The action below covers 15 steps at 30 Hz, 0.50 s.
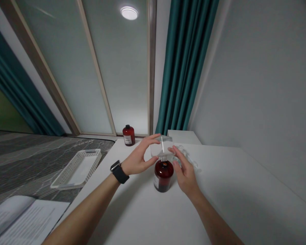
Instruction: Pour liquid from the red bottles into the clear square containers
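Right over the middle of the white table (219, 190), both hands met around a clear plastic funnel (161, 149). It sat on the open neck of an amber bottle (163, 176), which stood upright on the table directly beneath it. The left hand (139, 157), a black smartwatch (119, 172) on its wrist, curled round the funnel's left side, thumb below and fingers above, partly closed on the rim. The right hand (185, 172) came in from the other side, fingers loosely bent, fingertips touching the funnel's right edge; how firmly it gripped could not be told. Just behind the right hand lay a crumpled piece of clear plastic (190, 157) on the table. Further back, near the window, a second amber bottle (129, 135) stood capped with a black lid, well apart from the hands. Off to the left, a white perforated basket (78, 168) overhung the table's edge, and printed papers (28, 219) lay nearer the camera. Teal curtains (185, 68) hung behind.
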{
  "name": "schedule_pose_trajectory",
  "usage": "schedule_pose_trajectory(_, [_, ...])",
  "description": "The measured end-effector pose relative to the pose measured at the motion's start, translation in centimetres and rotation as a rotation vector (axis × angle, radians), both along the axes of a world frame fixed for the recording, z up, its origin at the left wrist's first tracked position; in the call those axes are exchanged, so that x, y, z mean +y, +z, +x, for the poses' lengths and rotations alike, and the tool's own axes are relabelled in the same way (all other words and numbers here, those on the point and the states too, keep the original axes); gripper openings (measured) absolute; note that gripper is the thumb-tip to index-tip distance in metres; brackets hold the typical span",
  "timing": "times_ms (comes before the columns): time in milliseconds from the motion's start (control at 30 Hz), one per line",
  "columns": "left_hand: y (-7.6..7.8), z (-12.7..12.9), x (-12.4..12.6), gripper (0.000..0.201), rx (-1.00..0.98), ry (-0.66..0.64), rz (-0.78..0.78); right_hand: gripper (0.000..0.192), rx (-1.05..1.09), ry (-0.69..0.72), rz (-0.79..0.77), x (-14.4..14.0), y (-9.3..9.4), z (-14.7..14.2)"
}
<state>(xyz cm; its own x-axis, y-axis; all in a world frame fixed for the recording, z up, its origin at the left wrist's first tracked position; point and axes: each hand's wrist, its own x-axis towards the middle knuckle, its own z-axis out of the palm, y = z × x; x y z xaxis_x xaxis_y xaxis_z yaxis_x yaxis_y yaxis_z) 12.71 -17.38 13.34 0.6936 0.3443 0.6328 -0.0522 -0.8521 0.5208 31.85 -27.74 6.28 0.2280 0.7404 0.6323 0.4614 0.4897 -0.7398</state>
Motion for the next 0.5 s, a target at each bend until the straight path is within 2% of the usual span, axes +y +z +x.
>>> schedule_pose_trajectory(500, [0.71,-0.14,-0.82,0.047,0.009,0.016,0.198,0.044,-0.002,0.003,0.049,-0.04,-0.08,-0.01])
